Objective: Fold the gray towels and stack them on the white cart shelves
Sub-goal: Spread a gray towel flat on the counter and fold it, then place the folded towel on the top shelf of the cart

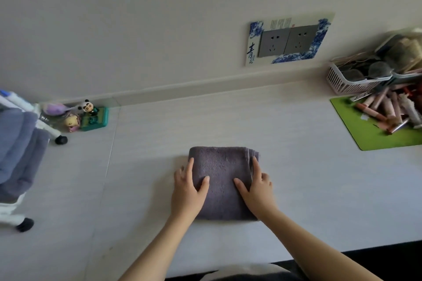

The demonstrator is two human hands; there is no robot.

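A gray towel (pixel 222 167), folded into a thick rectangle, lies on the pale floor in front of me. My left hand (pixel 188 187) grips its left edge, thumb on top and fingers along the side. My right hand (pixel 257 186) grips its right edge the same way. At the far left stands the white cart (pixel 13 205) on black casters, with several folded gray-blue towels (pixel 16 150) stacked on its shelves.
Small toy figures and a green box (pixel 91 114) sit by the wall at the left. A green mat (pixel 365 130) with tubes and a pink basket (pixel 349 82) are at the right. A wall socket plate (pixel 288 41) is above the baseboard.
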